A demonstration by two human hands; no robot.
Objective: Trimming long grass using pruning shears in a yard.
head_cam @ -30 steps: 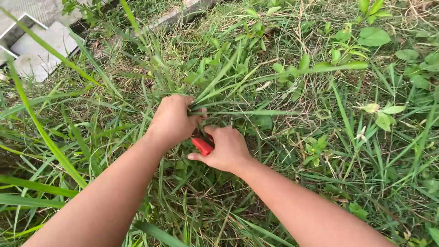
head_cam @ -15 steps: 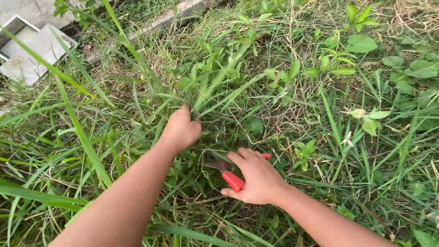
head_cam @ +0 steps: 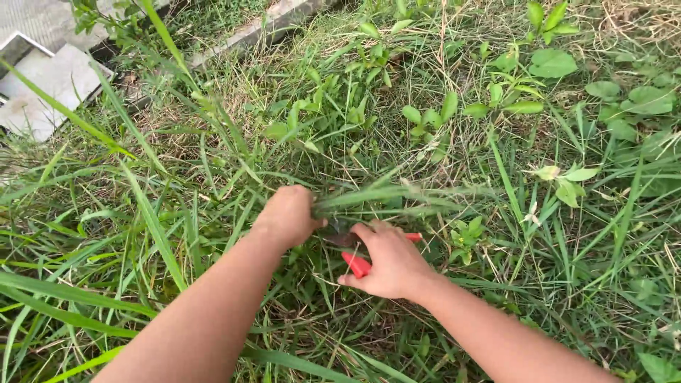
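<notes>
My left hand (head_cam: pixel 289 214) is closed around a bunch of long grass blades (head_cam: pixel 397 197) that lean out to the right, just above the ground. Right beside it my right hand (head_cam: pixel 392 261) grips red-handled garden shears (head_cam: pixel 357 264). The dark blades of the shears sit between the two hands, at the foot of the held grass. Both forearms reach in from the bottom edge.
Tall grass and broad-leaved weeds (head_cam: pixel 546 64) cover the ground all around. A concrete kerb (head_cam: pixel 262 28) runs along the top, and a grey concrete slab (head_cam: pixel 50 85) lies at the top left beyond it.
My left hand has taken a new bunch of grass and pulled it over to the right. My right hand has brought the shears back up against the left hand.
</notes>
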